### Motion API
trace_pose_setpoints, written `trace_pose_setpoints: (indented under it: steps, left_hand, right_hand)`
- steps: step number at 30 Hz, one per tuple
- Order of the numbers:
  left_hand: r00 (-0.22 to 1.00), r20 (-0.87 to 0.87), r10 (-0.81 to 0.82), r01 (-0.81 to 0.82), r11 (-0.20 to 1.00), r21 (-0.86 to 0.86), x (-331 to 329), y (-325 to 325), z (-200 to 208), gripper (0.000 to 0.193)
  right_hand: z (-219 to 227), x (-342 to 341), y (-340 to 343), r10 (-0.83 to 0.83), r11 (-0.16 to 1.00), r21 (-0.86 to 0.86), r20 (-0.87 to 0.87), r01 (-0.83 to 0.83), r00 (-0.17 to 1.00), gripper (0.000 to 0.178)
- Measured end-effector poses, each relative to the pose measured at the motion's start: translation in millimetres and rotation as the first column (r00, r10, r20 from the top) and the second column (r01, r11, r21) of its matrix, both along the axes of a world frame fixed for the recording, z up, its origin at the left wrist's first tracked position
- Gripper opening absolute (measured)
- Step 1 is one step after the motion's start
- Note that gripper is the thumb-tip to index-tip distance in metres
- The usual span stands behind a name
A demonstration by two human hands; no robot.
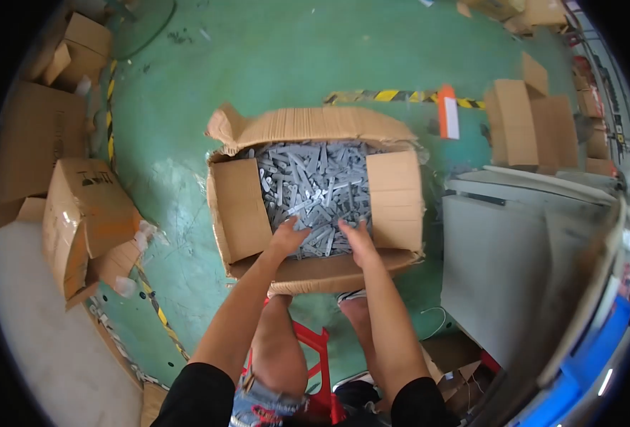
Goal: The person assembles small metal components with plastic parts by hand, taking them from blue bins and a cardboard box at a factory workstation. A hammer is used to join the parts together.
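Note:
A large open cardboard box sits on the floor in front of me, filled with many small, flat, grey elongated pieces. Both of my hands reach over its near side. My left hand is at the near left of the pile, thumb apart from the fingers, touching or just above the pieces. To its right, my right hand is held the same way, its thumb pointing toward the left hand. Neither hand visibly grips a piece, though some fingertips are partly hidden against the pile.
Cardboard boxes are stacked at the left beside a pale wall. Large grey panels lean at the right, above a blue bin. Yellow-black tape marks the green floor. A red stool is beneath me.

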State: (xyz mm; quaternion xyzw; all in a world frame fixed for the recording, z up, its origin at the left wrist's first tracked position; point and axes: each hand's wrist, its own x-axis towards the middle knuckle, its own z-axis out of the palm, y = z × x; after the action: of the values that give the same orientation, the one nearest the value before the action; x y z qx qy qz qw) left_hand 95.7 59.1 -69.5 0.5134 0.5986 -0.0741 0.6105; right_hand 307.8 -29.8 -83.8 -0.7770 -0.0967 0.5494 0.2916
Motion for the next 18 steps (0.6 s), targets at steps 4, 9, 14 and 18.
trace_pose_setpoints:
  steps: [4, 9, 14, 18]
  left_hand:
    - [0.977, -0.212, 0.02, -0.022, 1.0, -0.009, 31, 8, -37, 0.094]
    - [0.922, -0.224, 0.314, -0.293, 0.948, 0.122, 119, -4, -44, 0.095]
    - [0.883, -0.215, 0.416, -0.417, 0.908, 0.046, 92, -18, -53, 0.076]
    - [0.95, -0.153, 0.273, -0.289, 0.952, -0.099, 73, -15, -59, 0.078]
  right_hand:
    - [-21, -1, 32, 0.159, 0.949, -0.312, 0.344, -0.048, 0.926, 0.116]
    - [-69, 68, 41, -0.032, 0.985, -0.138, 0.449, 0.105, 0.893, 0.112]
    - [-33, -44, 66, 0.193, 0.878, -0.478, 0.386, 0.016, 0.902, 0.1]
    - [-30, -33, 49, 0.295, 0.887, -0.451, 0.391, -0.098, 0.872, 0.097]
